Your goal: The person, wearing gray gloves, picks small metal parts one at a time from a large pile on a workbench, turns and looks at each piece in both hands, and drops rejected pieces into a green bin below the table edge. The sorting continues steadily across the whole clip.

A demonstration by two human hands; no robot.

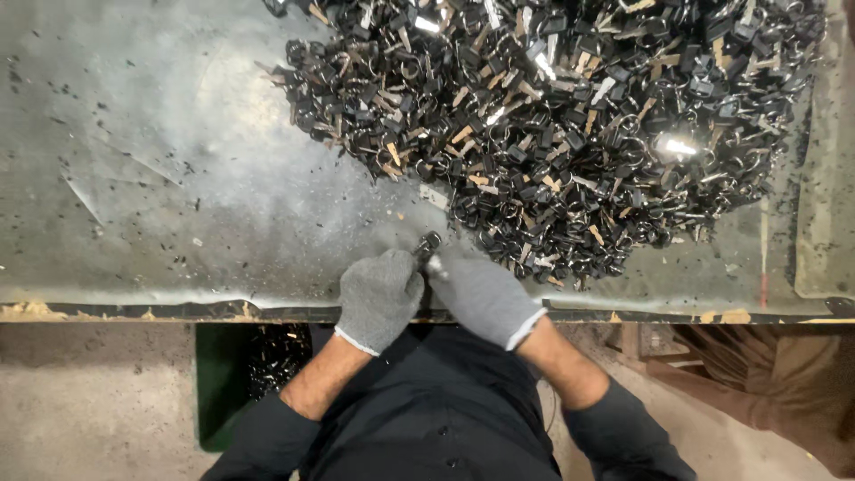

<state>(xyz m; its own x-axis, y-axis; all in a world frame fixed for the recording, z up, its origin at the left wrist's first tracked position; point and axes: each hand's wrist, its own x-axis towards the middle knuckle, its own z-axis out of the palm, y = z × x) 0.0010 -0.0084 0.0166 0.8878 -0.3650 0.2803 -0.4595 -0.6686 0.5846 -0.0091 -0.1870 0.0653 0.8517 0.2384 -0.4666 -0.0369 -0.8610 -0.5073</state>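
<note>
Left hand, right hand pinch small black clip, axis unclear.

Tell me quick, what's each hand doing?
Left hand: closed, gripping the small black ringed piece from one side.
Right hand: closed on that same piece.

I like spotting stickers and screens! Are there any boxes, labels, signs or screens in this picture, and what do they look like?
No labels, signs or screens show.
Green bin: under the table edge, beside the left arm, boxy, holding dark parts.
Pile of small black parts: loose on the grey table, unpackaged.
</note>
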